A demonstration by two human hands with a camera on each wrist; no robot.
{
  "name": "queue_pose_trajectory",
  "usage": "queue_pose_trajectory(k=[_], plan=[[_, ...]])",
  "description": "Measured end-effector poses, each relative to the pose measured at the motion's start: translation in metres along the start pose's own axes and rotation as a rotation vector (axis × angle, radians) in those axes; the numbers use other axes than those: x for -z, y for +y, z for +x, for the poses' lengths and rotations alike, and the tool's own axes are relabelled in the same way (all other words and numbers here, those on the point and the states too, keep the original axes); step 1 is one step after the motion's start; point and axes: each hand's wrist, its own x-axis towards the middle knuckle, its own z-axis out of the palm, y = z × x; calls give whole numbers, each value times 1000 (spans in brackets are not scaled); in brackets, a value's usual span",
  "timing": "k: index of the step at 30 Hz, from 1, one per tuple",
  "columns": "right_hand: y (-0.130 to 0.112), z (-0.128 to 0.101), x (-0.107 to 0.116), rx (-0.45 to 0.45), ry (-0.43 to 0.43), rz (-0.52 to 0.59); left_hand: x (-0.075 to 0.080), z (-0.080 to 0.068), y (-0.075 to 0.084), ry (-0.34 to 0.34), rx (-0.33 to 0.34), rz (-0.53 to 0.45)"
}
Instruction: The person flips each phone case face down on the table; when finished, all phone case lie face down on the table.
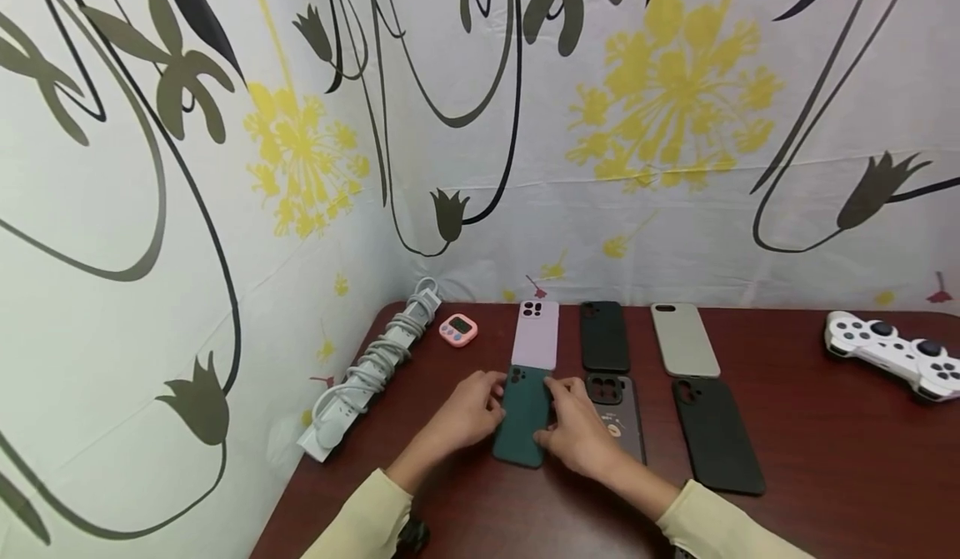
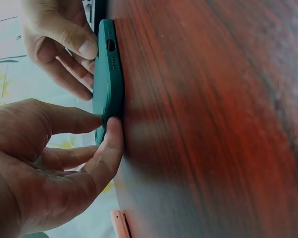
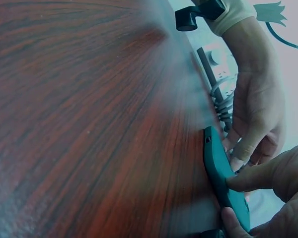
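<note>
A dark green phone case lies flat on the dark red wooden table, and both hands are on it. My left hand pinches its left edge between thumb and fingertips. My right hand grips its right edge, thumb near the bottom end. In the left wrist view the green case rests on the wood with my left hand at its near corner and my right hand beyond. In the right wrist view, my right hand presses fingertips on the case; my left hand sits behind.
A lilac case, a black case and a beige case line the back. A grey case and another black case lie to the right. A pink timer, power strip and white game controller are also there.
</note>
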Motion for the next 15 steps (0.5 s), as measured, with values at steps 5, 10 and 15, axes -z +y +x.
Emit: queue_pose_trajectory(k=[5, 10, 15], plan=[[-1, -1, -4, 6, -2, -17, 0, -4, -1, -1, 1, -3], [1, -4, -6, 21, 7, -10, 0, -6, 0, 1, 1, 25], [5, -10, 5, 86, -1, -106, 6, -10, 2, 18, 15, 88]])
